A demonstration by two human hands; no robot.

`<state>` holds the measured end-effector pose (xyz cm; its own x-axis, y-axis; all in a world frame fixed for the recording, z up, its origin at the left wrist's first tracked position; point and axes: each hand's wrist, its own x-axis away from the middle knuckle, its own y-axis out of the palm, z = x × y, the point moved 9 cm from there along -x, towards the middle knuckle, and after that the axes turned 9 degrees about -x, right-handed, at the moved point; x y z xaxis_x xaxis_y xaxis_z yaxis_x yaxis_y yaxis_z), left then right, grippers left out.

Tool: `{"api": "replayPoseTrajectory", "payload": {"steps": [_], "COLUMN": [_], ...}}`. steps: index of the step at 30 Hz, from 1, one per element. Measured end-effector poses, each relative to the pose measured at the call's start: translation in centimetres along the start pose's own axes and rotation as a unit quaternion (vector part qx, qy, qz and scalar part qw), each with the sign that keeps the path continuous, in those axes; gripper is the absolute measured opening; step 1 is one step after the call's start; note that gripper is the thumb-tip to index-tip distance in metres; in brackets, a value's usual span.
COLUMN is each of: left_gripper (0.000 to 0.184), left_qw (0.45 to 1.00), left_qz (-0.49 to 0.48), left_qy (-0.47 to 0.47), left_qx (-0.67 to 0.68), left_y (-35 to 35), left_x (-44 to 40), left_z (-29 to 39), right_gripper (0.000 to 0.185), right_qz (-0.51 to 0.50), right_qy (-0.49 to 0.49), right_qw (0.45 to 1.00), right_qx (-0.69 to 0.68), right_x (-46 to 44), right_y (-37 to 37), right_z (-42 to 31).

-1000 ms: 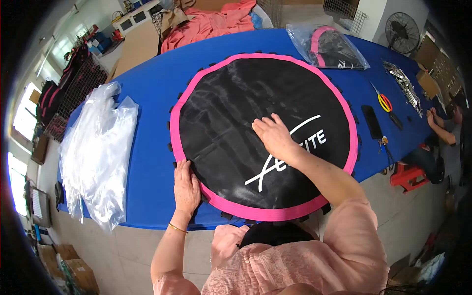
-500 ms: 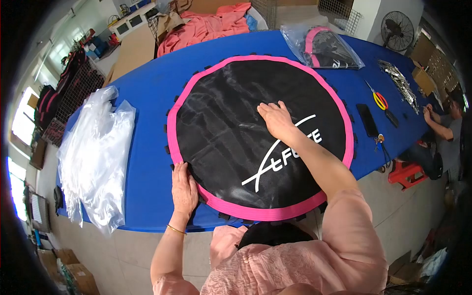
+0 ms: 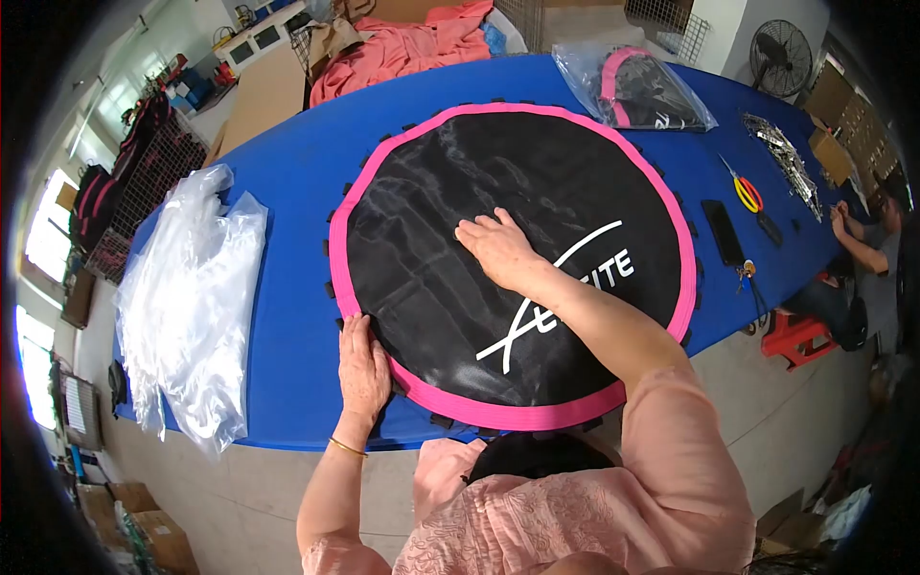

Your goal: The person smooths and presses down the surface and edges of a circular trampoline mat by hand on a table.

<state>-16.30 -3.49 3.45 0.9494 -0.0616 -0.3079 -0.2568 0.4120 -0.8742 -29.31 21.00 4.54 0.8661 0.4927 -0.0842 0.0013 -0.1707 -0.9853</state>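
Note:
A round black mat (image 3: pixel 422 278) with a pink rim and white lettering lies flat on the blue table (image 3: pixel 297 192). Small black tabs stick out around its edge. My right hand (image 3: pixel 498 249) rests on the black fabric near the middle, palm down, fingers spread and holding nothing. At the mat's lower left edge, my left hand (image 3: pixel 364 369) lies flat against the pink rim with its fingers stretched out. My right forearm hides part of the lettering.
Clear plastic bags (image 3: pixel 192 307) lie at the left; a bagged mat (image 3: pixel 637 91) is at the back. Right: a phone (image 3: pixel 722 232), scissors (image 3: pixel 746 195), keys (image 3: pixel 746 276), metal pieces (image 3: pixel 784 163). A person (image 3: pixel 867 254) sits beyond, near a red stool (image 3: pixel 797 340).
My right hand has slid left across the black fabric, towards the mat's middle. My left hand has stayed at the lower left rim.

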Motion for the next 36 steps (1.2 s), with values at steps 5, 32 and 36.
{"api": "replayPoseTrajectory", "payload": {"steps": [5, 32, 36], "left_gripper": [0.043, 0.044, 0.044], "left_qw": [0.999, 1.000, 1.000], "left_qz": [0.027, 0.008, 0.006], "left_qy": [0.027, 0.009, 0.010], "left_qx": [-0.016, 0.007, 0.006], "left_y": [0.4, 0.2, 0.3], "left_x": [0.2, -0.1, 0.0], "left_z": [-0.4, -0.2, -0.2], "right_gripper": [0.050, 0.051, 0.051], "right_qz": [0.041, 0.033, -0.032], "right_qy": [-0.041, -0.031, -0.053], "right_qw": [0.998, 0.999, 0.998], "right_qx": [-0.019, 0.026, 0.017], "right_x": [4.1, 3.8, 6.3], "right_y": [-0.4, 0.3, -0.2], "right_z": [2.1, 1.8, -1.2]}}
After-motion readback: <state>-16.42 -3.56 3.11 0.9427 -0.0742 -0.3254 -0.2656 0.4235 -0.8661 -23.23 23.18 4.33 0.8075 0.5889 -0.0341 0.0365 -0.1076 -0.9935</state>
